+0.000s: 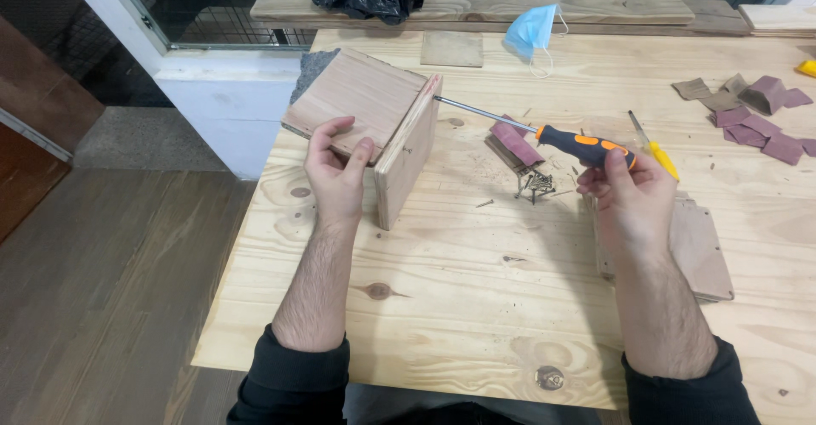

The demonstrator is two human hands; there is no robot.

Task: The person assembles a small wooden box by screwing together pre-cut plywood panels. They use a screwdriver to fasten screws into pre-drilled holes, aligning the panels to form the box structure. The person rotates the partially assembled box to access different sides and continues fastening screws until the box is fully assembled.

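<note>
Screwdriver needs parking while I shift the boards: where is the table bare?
Bare table lies between the forearms, near the front edge. Crowded: screws and sanding block beside the screwdriver in the right hand; sandpaper scraps far right.

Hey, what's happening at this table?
A person is joining two wooden boards at a right angle on a pine table. The left hand steadies the boards, while the right hand holds an orange-and-black screwdriver, its tip at the upright board's top edge. Loose screws lie nearby.
</note>
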